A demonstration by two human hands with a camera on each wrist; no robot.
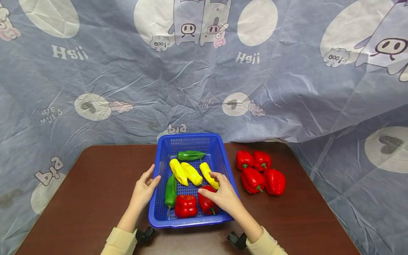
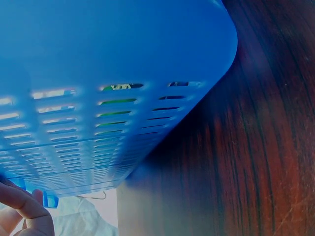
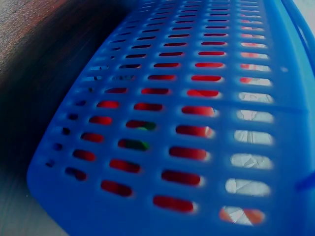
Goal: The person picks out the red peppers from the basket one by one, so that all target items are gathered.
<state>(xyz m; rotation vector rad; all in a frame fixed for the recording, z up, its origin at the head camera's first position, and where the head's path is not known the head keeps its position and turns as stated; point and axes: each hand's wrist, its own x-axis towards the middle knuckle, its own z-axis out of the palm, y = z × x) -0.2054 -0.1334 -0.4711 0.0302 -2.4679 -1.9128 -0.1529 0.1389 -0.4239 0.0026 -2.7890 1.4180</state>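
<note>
Left sleeve (image 1: 120, 242), right sleeve (image 1: 266, 243): pale cream-yellow cloth, long, lightly creased, ending partway down forearms. Left hand (image 1: 144, 188) and right hand (image 1: 223, 194) bare. Left wrist camera (image 1: 145, 235): black, small, blocky, beside cuff edge. Right wrist camera (image 1: 237, 241): likewise black, angular. Markings too small to read.

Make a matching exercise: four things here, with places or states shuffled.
1. Blue slotted plastic basket
2. Four clustered red bell peppers
3. Three long yellow peppers
4. Right hand

A. Over the basket's right side
B. On the brown tabletop, right of the basket
C. Contains a long green pepper
D. Inside the basket, near the middle

Pairs: 1-C, 2-B, 3-D, 4-A
</note>
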